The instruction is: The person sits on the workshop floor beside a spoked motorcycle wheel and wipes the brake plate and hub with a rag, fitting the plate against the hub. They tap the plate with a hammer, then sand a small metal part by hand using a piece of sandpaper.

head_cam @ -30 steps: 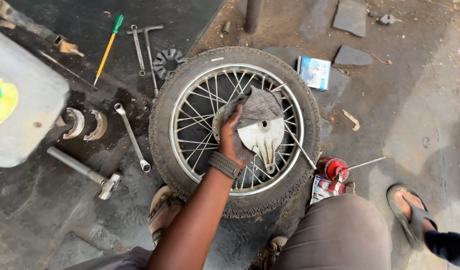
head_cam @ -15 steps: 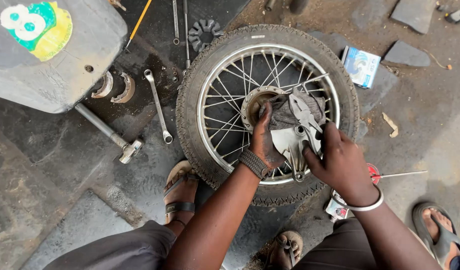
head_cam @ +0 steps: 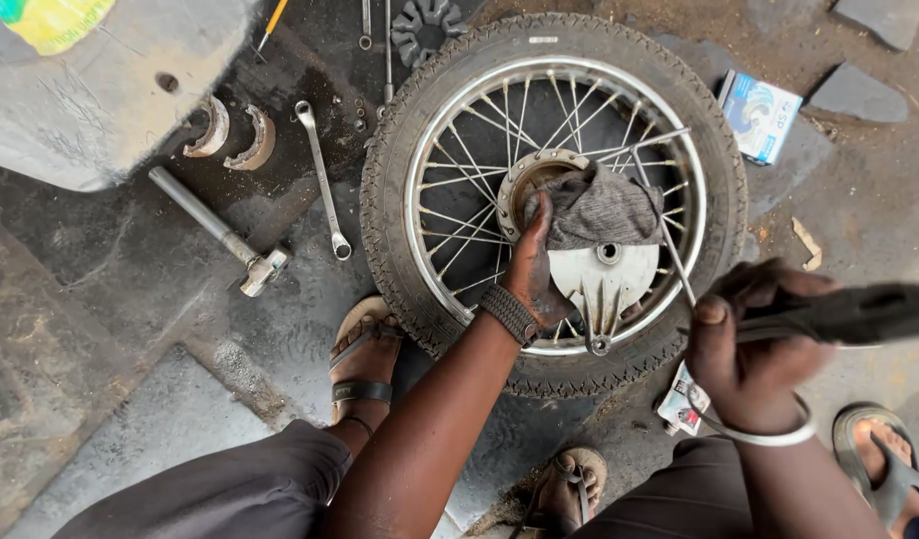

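A rag (head_cam: 601,208) is pressed into the wheel (head_cam: 554,190) hub by the left hand (head_cam: 532,262). The right hand (head_cam: 749,344) grips a dark tool (head_cam: 849,313); hub wiping seems underway, steady pressure needed.

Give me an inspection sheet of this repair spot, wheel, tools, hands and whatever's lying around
Surface: dark, oily, stained ground.
Job's things: spoked wheel with tyre lies flat; grey rag drapes over its hub; pale round hub plate beside the rag.
Clutter: combination spanner, two curved brake shoes, metal axle rod, toothed sprocket, small blue box.
Hands: left hand presses the rag at the hub; right hand grips a dark, blurred tool.
Cables: nothing seen.
Surroundings: grey painted body panel upper left; sandalled feet around the wheel; flat stones upper right.
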